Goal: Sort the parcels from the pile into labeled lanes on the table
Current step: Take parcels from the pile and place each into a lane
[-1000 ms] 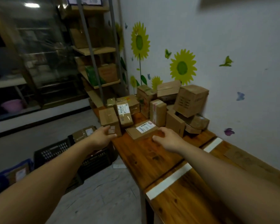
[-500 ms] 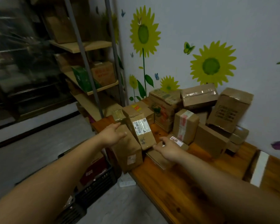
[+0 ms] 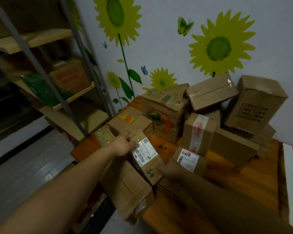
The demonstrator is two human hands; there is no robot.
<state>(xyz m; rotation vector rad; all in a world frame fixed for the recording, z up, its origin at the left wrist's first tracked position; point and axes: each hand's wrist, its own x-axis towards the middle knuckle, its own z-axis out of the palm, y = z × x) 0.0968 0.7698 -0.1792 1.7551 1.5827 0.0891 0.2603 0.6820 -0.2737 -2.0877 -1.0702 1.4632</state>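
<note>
A pile of brown cardboard parcels [image 3: 201,119] fills the far corner of the wooden table [image 3: 230,176], against the sunflower wall. A slim parcel with a white barcode label [image 3: 146,154] leans tilted at the front of the pile. My left hand [image 3: 123,146] grips its upper left edge. Under it a bigger parcel [image 3: 128,188] lies on the table's left edge and partly overhangs it. My right hand [image 3: 172,172], dark and blurred, rests at the near edge of a flat parcel with a red-and-white label [image 3: 188,158]. I cannot see whether it holds that parcel.
A white tape strip [image 3: 291,179] crosses the table at the right. A metal-framed shelf unit [image 3: 66,98] with boxes stands to the left of the table. A black crate [image 3: 100,215] sits on the floor below the table's edge.
The view has closed in on the pile. My left hand has shifted from the big edge parcel up to the barcode-labelled parcel. My right hand stays by the flat labelled parcel.
</note>
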